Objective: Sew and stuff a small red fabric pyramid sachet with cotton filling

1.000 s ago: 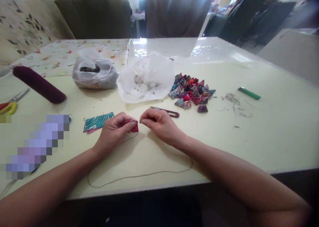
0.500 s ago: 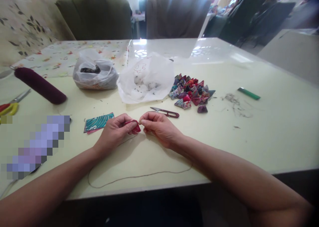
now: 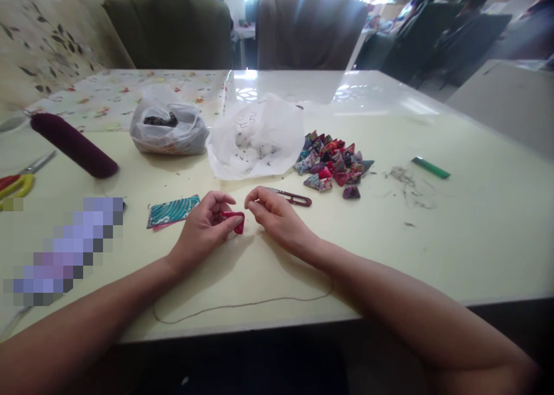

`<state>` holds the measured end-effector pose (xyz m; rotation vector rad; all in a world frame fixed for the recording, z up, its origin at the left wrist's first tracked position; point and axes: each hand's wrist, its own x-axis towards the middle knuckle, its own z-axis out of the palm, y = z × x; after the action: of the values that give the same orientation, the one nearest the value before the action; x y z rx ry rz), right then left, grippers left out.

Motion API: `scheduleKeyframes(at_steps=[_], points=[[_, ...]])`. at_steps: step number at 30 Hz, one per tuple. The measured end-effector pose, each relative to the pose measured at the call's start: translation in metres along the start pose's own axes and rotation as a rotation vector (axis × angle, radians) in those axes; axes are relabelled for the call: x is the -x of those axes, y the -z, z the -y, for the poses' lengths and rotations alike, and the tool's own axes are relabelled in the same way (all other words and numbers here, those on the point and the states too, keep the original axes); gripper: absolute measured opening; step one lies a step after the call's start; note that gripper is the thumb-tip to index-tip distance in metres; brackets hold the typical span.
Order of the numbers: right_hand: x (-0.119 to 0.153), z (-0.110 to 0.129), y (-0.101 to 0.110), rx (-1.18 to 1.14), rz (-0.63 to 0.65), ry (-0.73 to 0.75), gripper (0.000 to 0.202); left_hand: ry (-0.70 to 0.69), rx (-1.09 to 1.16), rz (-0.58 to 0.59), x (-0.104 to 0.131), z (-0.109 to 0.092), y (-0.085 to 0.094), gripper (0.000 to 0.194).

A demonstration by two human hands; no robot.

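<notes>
A small red piece of fabric [image 3: 238, 224] is pinched between the thumb and fingers of my left hand [image 3: 208, 222], its index finger raised. Just to the right, my right hand [image 3: 277, 217] is closed in a pinch, apart from the fabric; whatever its fingertips hold is too small to make out. A long brown thread [image 3: 242, 306] loops over the table below both hands. Behind my right hand lie thread snips [image 3: 298, 199] with a dark red handle. Teal wave-patterned fabric [image 3: 173, 211] lies left of my left hand, on a pink piece.
Several stuffed fabric pieces [image 3: 333, 161] form a pile behind the snips. Two plastic bags, a grey one [image 3: 168, 138] and a white one [image 3: 277, 123], stand farther back. A purple roll [image 3: 73, 145], scissors [image 3: 19, 187], a green cutter [image 3: 431, 168] and thread scraps [image 3: 407, 181] lie around.
My left index finger has lifted off the red fabric, which now shows more of its face. My right hand has drawn slightly up and away from it.
</notes>
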<state>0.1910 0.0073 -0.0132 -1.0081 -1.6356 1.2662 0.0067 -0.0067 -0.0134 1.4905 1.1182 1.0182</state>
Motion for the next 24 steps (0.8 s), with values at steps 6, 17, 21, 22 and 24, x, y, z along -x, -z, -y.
scheduleKeyframes(at_steps=[6,17,21,22,24], points=[[0.001,0.004,0.000,0.045,0.055,0.073,0.017,-0.023,0.049,0.010,-0.002,0.002,0.001,0.032],[0.002,0.001,0.003,0.273,-0.025,0.142,0.016,-0.067,-0.136,-0.061,-0.005,0.001,0.011,0.016],[0.004,0.005,0.005,0.496,0.017,0.232,0.014,-0.110,-0.263,-0.077,-0.005,-0.002,0.009,0.015],[0.004,0.005,0.005,0.538,0.025,0.238,0.013,-0.120,-0.277,-0.081,-0.004,-0.003,0.009,0.014],[0.004,0.005,0.005,0.592,0.035,0.238,0.013,-0.138,-0.289,-0.083,-0.004,-0.003,0.008,0.013]])
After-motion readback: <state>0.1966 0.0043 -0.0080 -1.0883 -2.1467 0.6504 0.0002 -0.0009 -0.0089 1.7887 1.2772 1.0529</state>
